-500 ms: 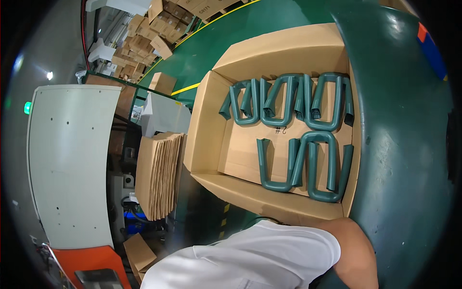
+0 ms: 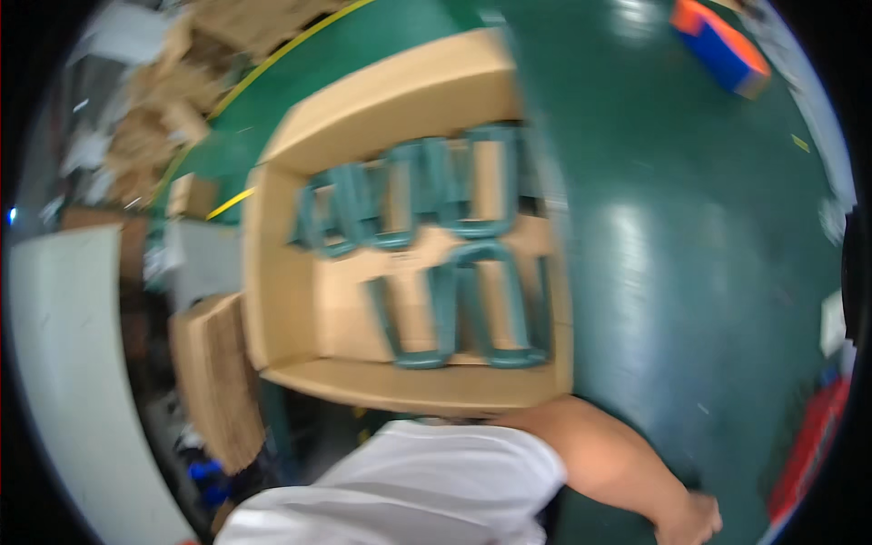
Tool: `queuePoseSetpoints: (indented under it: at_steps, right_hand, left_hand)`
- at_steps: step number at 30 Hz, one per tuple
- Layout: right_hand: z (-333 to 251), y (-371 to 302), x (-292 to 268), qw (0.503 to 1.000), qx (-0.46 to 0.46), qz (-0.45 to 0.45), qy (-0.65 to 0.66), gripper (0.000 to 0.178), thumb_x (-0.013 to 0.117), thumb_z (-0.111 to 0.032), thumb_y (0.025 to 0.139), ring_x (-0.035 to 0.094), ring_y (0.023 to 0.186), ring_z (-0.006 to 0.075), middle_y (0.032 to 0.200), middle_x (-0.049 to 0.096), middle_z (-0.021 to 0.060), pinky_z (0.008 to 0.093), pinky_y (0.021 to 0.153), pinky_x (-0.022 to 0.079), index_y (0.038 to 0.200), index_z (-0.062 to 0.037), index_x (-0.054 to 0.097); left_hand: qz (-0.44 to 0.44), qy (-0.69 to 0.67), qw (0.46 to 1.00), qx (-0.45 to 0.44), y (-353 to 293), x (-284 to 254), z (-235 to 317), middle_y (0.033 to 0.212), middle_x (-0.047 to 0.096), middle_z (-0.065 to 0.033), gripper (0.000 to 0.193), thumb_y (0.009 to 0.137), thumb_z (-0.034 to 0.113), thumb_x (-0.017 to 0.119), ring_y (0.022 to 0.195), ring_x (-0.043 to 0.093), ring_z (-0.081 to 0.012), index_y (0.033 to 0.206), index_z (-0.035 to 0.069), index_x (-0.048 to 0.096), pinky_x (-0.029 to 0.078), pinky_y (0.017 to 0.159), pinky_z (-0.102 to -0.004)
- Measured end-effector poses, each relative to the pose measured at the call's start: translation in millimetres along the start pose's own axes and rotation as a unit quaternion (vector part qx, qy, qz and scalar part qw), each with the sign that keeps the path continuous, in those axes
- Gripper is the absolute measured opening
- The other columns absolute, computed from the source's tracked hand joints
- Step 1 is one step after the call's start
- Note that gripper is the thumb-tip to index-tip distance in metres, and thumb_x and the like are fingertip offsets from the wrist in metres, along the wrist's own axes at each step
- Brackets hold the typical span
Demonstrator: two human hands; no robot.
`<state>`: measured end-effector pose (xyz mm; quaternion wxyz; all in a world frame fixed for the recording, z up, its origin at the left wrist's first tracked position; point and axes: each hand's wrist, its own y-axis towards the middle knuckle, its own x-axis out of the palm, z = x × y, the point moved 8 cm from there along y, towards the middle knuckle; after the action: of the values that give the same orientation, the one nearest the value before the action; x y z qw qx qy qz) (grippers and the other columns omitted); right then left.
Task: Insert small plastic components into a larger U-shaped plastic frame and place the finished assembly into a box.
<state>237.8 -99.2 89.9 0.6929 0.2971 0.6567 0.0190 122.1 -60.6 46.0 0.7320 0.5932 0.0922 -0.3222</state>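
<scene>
My right hand (image 2: 688, 520) hangs at the lower right over the green floor, past the near right corner of an open cardboard box (image 2: 409, 385). It is smeared and partly cut off by the lower edge, so its fingers do not show clearly. My left hand is out of sight. Inside the box lie several dark green bent tubes, shaped like U's and loops. The far row has a looped tube (image 2: 511, 182) at its right end; the near row holds a U-shaped tube (image 2: 422, 360) and another tube (image 2: 516, 357) beside it. Neither hand touches them.
A stack of flat cardboard sheets (image 2: 216, 386) stands left of the box, beside a pale machine panel (image 2: 68, 363). Cartons (image 2: 150, 136) are piled at the far left. A blue and orange object (image 2: 722, 50) lies far right, and a red object (image 2: 813, 450) near the right rim.
The view has swung right, so the box now sits further left. My right forearm and hand have come into sight at the lower right. The tubes keep their arrangement.
</scene>
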Motion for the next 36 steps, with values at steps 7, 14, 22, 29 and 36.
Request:
queuePoseSetpoints:
  at_steps: [7, 14, 22, 29, 36]
  right_hand:
    - [37.7, -13.6, -32.7, 0.975, 0.145, 0.085, 0.145, 0.026, 0.060, -0.018, 0.089, 0.041, 0.053, 0.0056, 0.078, 0.060, 0.0027, 0.0200, 0.047, 0.031, 0.105, 0.0019, 0.060]
    - [27.4, -37.7, 2.5, 0.714, 0.274, 0.143, 0.629, 0.022, 0.056, -0.018, 0.092, 0.041, 0.049, 0.0037, 0.078, 0.061, 0.0041, 0.0176, 0.042, 0.031, 0.103, 0.0013, 0.058]
    - [-82.0, -56.6, 83.3, 0.501, 0.297, -0.110, 0.805, 0.024, 0.059, -0.014, 0.089, 0.046, 0.051, 0.0081, 0.098, 0.065, 0.0129, 0.0189, 0.041, 0.032, 0.108, -0.0005, 0.055]
    - [-58.6, -37.2, 69.5, 0.755, 0.258, -0.158, 0.582, 0.039, 0.071, -0.015, 0.080, 0.045, 0.054, 0.0054, 0.069, 0.052, -0.0020, 0.0184, 0.046, 0.036, 0.110, 0.0062, 0.058]
    - [-62.3, -35.4, 63.3, 0.809, 0.221, -0.123, 0.531, 0.024, 0.066, -0.010, 0.082, 0.044, 0.051, 0.0049, 0.064, 0.049, -0.0026, 0.0208, 0.046, 0.037, 0.098, 0.0054, 0.055]
  left_hand:
    - [-0.003, -0.026, 0.997, -0.076, -70.0, -19.6, -22.4, 0.073, 0.063, -0.0046, 0.010, 0.060, 0.010, 0.061, 0.074, 0.061, -0.0228, 0.070, 0.007, 0.064, 0.049, 0.065, -0.0318]
    - [-0.031, -0.295, 0.916, -0.271, -51.8, -33.6, -41.3, 0.084, 0.065, -0.0096, 0.021, 0.068, -0.001, 0.063, 0.080, 0.063, -0.0214, 0.089, 0.001, 0.063, 0.051, 0.068, -0.0306]
    - [0.316, -0.680, 0.434, -0.499, -96.4, -30.5, -75.4, 0.083, 0.061, -0.0078, 0.018, 0.087, 0.025, 0.061, 0.084, 0.060, -0.0212, 0.091, 0.009, 0.054, 0.050, 0.079, -0.0366]
    - [0.335, -0.533, 0.561, -0.538, -98.0, -57.0, -83.9, 0.060, 0.051, -0.0054, 0.022, 0.087, 0.021, 0.058, 0.054, 0.052, -0.0169, 0.072, 0.010, 0.048, 0.043, 0.051, -0.0308]
    - [0.414, -0.496, 0.574, -0.503, -105.1, -50.8, -82.5, 0.065, 0.053, -0.0027, 0.014, 0.086, 0.018, 0.059, 0.057, 0.053, -0.0134, 0.077, 0.010, 0.053, 0.045, 0.049, -0.0283]
